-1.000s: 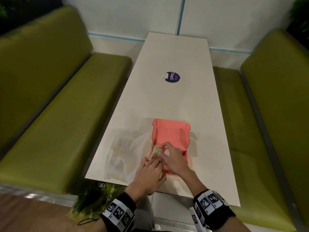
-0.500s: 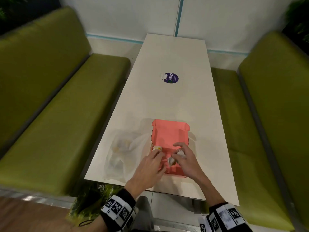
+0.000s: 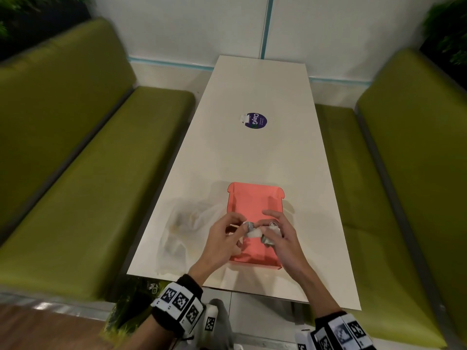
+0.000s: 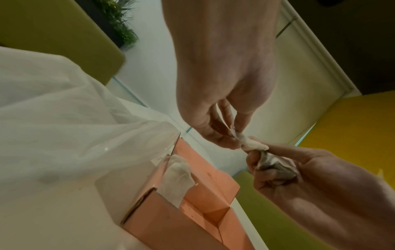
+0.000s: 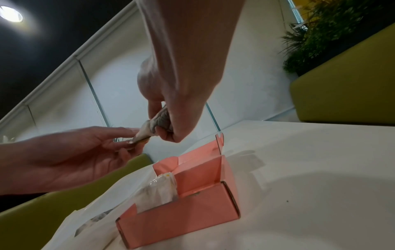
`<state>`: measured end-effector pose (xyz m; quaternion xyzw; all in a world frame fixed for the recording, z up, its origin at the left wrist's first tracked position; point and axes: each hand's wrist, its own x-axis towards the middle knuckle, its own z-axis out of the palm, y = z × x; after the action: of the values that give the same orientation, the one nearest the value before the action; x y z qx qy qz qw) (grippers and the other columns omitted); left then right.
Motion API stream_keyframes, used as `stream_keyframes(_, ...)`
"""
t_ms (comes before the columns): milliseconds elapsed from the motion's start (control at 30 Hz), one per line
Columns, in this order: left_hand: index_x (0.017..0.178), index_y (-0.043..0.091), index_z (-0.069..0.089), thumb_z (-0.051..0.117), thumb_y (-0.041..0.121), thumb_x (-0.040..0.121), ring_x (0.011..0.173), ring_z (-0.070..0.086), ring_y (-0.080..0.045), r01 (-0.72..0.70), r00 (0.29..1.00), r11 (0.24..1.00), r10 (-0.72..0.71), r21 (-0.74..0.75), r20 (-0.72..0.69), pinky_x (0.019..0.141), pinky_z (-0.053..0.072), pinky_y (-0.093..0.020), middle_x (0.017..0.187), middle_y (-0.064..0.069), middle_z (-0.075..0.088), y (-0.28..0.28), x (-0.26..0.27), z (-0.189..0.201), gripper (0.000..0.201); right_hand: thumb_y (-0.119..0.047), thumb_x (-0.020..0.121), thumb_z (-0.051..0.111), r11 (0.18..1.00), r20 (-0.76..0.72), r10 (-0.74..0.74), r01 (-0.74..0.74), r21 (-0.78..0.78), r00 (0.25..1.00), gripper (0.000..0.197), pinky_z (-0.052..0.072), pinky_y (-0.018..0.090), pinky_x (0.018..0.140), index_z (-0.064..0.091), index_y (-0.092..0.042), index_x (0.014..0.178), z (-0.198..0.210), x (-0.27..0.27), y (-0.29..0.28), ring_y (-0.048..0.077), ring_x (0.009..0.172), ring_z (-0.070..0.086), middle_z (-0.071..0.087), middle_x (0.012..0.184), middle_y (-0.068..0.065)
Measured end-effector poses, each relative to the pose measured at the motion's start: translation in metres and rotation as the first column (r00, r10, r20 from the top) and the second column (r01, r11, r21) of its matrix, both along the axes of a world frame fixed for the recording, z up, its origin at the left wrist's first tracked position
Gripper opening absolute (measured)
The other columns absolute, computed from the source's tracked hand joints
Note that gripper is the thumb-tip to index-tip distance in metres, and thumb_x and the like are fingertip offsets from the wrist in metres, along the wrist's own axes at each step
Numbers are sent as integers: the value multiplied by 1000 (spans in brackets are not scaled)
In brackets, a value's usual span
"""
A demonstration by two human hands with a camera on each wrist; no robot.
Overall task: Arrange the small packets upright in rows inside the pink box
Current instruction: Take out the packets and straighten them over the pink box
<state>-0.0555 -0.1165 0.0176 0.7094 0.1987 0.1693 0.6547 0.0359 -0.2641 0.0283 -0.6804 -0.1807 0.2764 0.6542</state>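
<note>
A small crumpled white-and-grey packet (image 3: 254, 233) is stretched between the two hands, its long axis running across from one hand to the other, roughly level rather than upright. It hangs above the open pink cardboard box (image 3: 255, 200), over the half of the box nearest the person, and touches neither the floor nor the walls of it. The left hand (image 3: 222, 242) pinches the pale end between thumb and fingertips. The right hand (image 3: 279, 236) curls round the greyer, bulkier end, where more crinkled packets (image 4: 275, 166) seem to be bunched in the palm; how many, I cannot tell. Both hands are equally close to the packet, since each has an end. The left holds less of it, so I judge it the freer hand to draw this one off and turn it on end.

The packet looks soft, thin and wrinkled, white at one end and printed grey at the other.

Below and toward the left hand's side, a few white packets (image 5: 158, 192) already stand upright against the box's left wall, in the near corner. The rest of the box floor is bare pink. Beyond the left hand lies a loose clear plastic bag (image 3: 184, 228) on the white table (image 3: 260, 152), touching the box's left wall.
</note>
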Motion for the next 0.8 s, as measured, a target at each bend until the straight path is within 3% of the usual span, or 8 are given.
stream_keyframes(67,95,14,64,65,15,96,71,65,-31,4,1000,1000,-4,26,-8,53,57,-41,89,-5,68,-1,-2,1,1,-1,95,55,999,9,-38,38,-10,999,32,51,26,68,59,-21,119,-2,-2,0,11,74,60,70,100,5)
stream_keyframes(167,97,16,61,60,10,97,73,64,-13,-22,1000,996,23,86,-12,55,53,-26,90,-3,66,-1,-6,-1,6,2,93,54,991,61,-118,121,-60,991,31,49,25,65,62,-21,112,-8,-4,0,11,77,60,69,94,3)
stream_keyframes(300,98,30,53,53,7,99,79,63,-13,-19,999,981,25,191,-29,67,55,-32,91,7,63,4,-5,0,23,-1,94,55,975,172,-171,192,-110,970,27,45,21,70,68,-25,99,-11,-1,-5,5,72,56,65,83,-8)
stream_keyframes(400,95,29,52,50,4,99,75,61,-13,-14,999,978,20,209,-28,70,56,-38,88,13,61,4,-4,4,26,-6,90,65,988,247,-91,119,-103,965,24,45,14,72,68,-28,98,-1,-7,-5,5,76,57,64,84,-12)
stream_keyframes(500,91,23,54,51,3,98,68,59,-15,-40,999,988,45,147,-29,68,53,-40,81,11,61,4,-2,5,21,-9,82,75,984,402,66,6,-176,913,38,43,10,78,64,-34,109,1,-10,0,5,88,59,61,93,-10)
stream_keyframes(600,90,15,58,51,7,100,65,58,-17,-48,998,997,50,68,-30,59,48,-32,76,6,62,2,-3,9,15,-12,82,75,976,476,107,0,-220,873,26,42,12,81,68,-31,99,-5,-8,5,8,93,58,57,97,-5)
stream_keyframes(700,96,0,61,45,8,103,65,54,-18,-53,998,989,50,-138,-23,50,44,-21,78,-8,59,2,-4,17,20,-12,88,71,989,360,-10,62,-132,933,11,43,17,74,71,-23,83,-5,-8,7,7,81,59,63,85,-6)
stream_keyframes(800,99,3,64,47,13,102,68,52,-19,-9,1000,984,8,-176,-9,51,40,-21,79,-6,62,6,-6,16,21,-12,93,65,996,50,-74,76,-53,996,23,37,22,57,69,-22,72,2,-11,7,9,60,47,57,63,-9)
